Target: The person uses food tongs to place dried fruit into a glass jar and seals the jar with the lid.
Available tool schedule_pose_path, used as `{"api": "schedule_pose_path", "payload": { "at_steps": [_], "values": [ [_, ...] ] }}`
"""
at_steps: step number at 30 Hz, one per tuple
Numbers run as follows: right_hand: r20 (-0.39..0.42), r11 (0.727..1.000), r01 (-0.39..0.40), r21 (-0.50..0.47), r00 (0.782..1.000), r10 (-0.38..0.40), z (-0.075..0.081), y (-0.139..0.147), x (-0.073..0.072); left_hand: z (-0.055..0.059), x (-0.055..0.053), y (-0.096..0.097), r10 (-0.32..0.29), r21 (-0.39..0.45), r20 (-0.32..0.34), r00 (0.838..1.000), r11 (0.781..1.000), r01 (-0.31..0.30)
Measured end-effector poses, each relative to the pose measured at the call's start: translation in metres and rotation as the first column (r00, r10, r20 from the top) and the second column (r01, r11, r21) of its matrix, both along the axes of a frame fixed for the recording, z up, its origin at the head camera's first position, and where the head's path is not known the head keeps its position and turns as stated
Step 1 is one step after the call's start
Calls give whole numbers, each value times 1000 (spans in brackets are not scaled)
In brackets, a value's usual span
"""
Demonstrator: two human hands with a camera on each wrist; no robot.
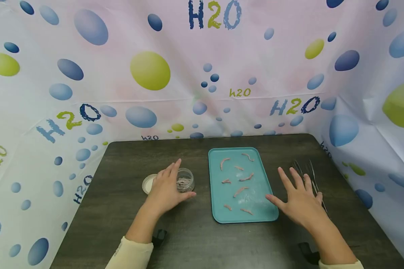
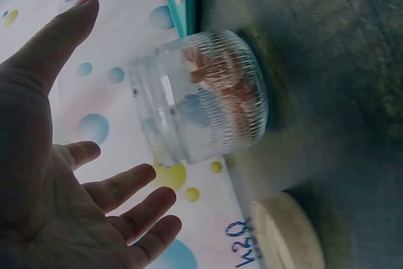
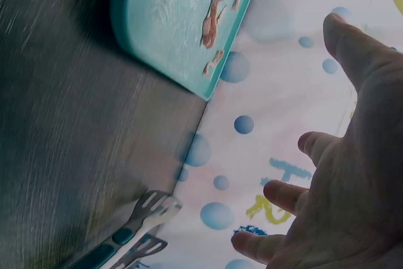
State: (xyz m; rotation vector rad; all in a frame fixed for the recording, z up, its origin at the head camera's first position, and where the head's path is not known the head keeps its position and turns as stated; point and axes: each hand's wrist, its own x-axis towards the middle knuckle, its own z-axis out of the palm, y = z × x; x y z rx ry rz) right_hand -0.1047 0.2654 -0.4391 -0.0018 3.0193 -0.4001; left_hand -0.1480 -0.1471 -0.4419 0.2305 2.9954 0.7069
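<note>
Closest in, well short of the tray's near edge, cream sleeves (image 1: 131, 254) cover the forearms, one to its left and one to its right, and a small dark piece (image 1: 159, 238) shows under each wrist; what it is, I cannot tell.

The left hand (image 1: 166, 191) is to the left of the tray, its fingers straight and the thumb spread wide; the left wrist view shows a gap between them and the jar. The right hand (image 1: 302, 201) is just beside the tray's right edge, fingers straight and fanned, the thumb's tip overlapping the rim in the head view.

The tray (image 1: 256, 200), turquoise, lies flat on the dark table (image 1: 195, 243). Eight thin pinkish strips (image 1: 240, 191) are scattered across it, well within its rim.

Left of the tray, near it, the glass jar (image 1: 187, 180) stands upright with more strips in its lower part. Farther left of the tray, just past the jar, lies the pale lid (image 1: 148, 184), partly behind the hand.

To the right of the tray, well apart from it, are forks (image 3: 134, 223), partly hidden by the right hand in the head view.

Beyond the tray and table hangs a printed cloth (image 1: 188, 52) with blue and green bubbles and "H2O" lettering.
</note>
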Motion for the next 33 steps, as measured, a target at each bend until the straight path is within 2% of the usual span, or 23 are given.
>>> {"api": "schedule_pose_path", "payload": {
  "at_steps": [6,14,21,25,29,33],
  "values": [
    [21,999,34,-23,999,-33,1,14,-3,-11,-9,-7,4,78,42,999,997,-7],
    [26,996,87,-27,996,-86,-5,36,-2,-21,-19,-14,33,185,121,992,981,-55],
    [79,991,127,-35,989,-124,-17,56,2,-28,-23,-18,39,204,151,988,977,-69],
    [58,984,172,-49,984,-169,-26,67,1,-31,-26,-19,42,208,161,986,975,-75],
    [42,971,231,-53,972,-229,-35,77,-3,-32,-30,-21,43,203,164,985,976,-76],
    [95,959,280,-39,957,-276,-43,87,-7,-34,-33,-23,30,206,168,985,976,-65]
  ]
}}
